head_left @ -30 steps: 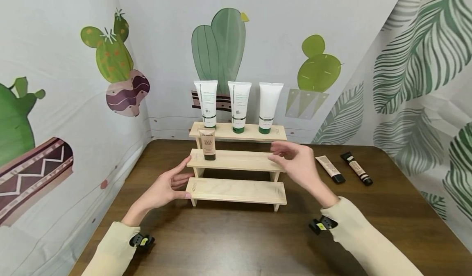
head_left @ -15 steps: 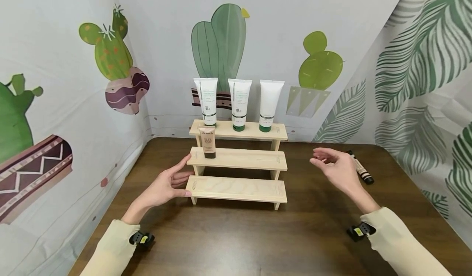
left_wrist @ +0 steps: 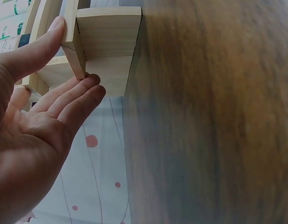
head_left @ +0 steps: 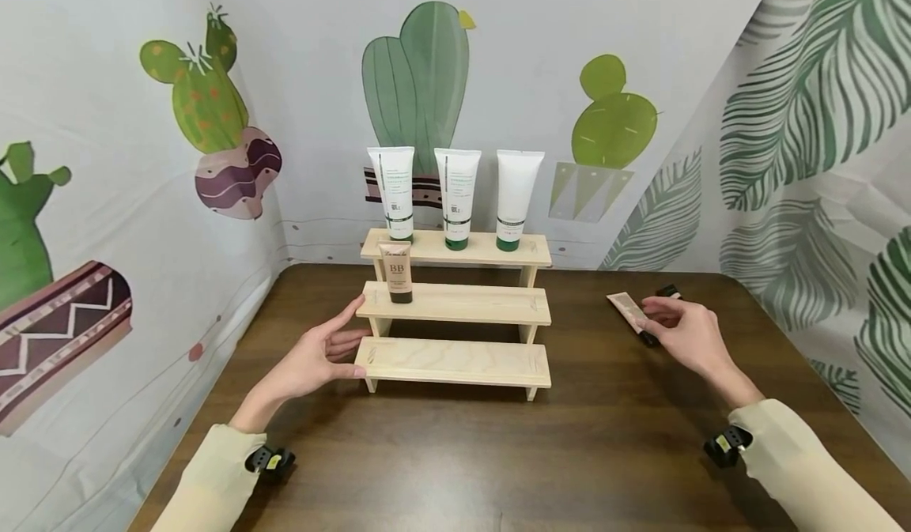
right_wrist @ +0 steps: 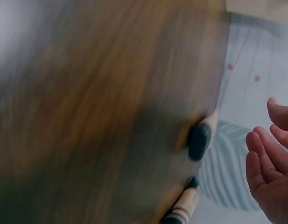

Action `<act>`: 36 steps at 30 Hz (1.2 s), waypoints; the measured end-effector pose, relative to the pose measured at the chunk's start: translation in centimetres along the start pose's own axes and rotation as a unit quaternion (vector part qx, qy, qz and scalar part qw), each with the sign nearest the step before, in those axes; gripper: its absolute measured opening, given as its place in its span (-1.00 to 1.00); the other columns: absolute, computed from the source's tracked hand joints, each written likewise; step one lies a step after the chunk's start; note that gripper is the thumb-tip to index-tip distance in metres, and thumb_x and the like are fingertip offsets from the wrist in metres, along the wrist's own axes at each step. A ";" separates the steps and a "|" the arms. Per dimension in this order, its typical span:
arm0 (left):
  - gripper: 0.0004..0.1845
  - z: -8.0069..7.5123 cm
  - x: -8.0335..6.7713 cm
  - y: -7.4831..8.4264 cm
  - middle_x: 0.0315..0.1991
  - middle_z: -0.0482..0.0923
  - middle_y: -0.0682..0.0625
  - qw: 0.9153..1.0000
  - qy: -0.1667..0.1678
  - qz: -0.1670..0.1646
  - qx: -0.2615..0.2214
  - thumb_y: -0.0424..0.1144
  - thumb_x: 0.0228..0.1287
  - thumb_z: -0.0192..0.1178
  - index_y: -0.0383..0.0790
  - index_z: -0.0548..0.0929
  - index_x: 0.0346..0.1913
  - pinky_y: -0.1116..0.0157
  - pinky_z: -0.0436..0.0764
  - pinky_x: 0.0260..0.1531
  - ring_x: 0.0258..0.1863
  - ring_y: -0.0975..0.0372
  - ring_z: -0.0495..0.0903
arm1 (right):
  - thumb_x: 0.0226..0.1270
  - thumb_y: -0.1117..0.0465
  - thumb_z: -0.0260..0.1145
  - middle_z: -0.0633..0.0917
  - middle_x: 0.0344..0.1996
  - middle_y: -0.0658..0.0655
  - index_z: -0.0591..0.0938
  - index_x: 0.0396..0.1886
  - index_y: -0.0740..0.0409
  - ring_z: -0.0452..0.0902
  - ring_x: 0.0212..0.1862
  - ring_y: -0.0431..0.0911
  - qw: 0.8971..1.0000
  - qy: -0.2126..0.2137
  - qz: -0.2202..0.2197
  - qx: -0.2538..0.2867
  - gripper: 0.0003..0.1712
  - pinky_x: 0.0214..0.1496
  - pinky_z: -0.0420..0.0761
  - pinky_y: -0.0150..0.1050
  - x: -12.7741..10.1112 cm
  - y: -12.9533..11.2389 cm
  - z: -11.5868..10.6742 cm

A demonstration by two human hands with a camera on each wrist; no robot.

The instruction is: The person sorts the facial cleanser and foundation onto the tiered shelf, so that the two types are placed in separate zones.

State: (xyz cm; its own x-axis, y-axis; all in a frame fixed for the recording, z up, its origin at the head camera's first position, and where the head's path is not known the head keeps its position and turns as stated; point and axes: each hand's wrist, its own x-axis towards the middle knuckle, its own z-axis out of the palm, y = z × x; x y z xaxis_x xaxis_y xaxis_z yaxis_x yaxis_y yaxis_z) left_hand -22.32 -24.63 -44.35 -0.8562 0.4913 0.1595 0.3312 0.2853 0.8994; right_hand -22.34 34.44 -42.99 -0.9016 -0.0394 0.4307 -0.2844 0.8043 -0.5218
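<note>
The right hand (head_left: 686, 333) covers most of the black-capped tube (head_left: 667, 291) near the tabletop's (head_left: 455, 453) far right edge. The right wrist view is motion-blurred, the hand cut by its right edge. Print on the white tubes (head_left: 458, 197) is too small to read.

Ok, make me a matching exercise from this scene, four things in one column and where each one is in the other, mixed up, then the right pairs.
Things:
1. three white tubes
2. BB cream tube
3. left hand
4. right hand

Places:
A. at the stand's left end, touching the lower shelves
B. upright on the middle shelf
C. over the beige tube lying on the table
D. upright on the top shelf

Pairs: 1-D, 2-B, 3-A, 4-C
</note>
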 end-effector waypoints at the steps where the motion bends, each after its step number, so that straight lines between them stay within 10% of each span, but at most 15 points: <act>1: 0.17 0.0 0.0 0.0 0.34 0.25 -0.21 1.000 0.000 0.002 -0.001 -0.42 -0.09 0.49 0.17 -0.02 0.51 -0.05 0.43 0.12 0.18 0.00 0.44 | 0.18 0.21 0.43 0.72 -0.26 0.21 0.66 -0.04 0.23 0.64 -0.33 0.03 1.000 -0.006 -0.004 -0.003 -0.65 -0.45 0.52 -0.54 0.0 0.4 -0.1; 36: 0.15 -0.1 0.1 0.0 0.25 0.35 -0.31 1.000 -0.003 0.019 0.010 -0.45 -0.07 0.47 0.13 -0.01 0.51 -0.02 0.45 0.10 0.16 -0.08 0.45 | 0.19 0.14 0.42 0.66 -0.11 0.32 0.54 0.13 0.35 0.59 -0.11 0.17 0.979 -0.201 0.007 -0.021 -0.44 -0.19 0.62 -0.01 4.4 5.0 -1.7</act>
State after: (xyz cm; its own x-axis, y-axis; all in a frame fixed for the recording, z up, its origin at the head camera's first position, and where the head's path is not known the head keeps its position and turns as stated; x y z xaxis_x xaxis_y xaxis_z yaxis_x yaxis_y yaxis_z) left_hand -22.46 -24.68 -44.26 -0.8408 0.5069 0.1901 0.3710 0.2837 0.8842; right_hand -27.18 39.27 -42.47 -0.9632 -0.2517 0.0941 -0.2648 0.8300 -0.4909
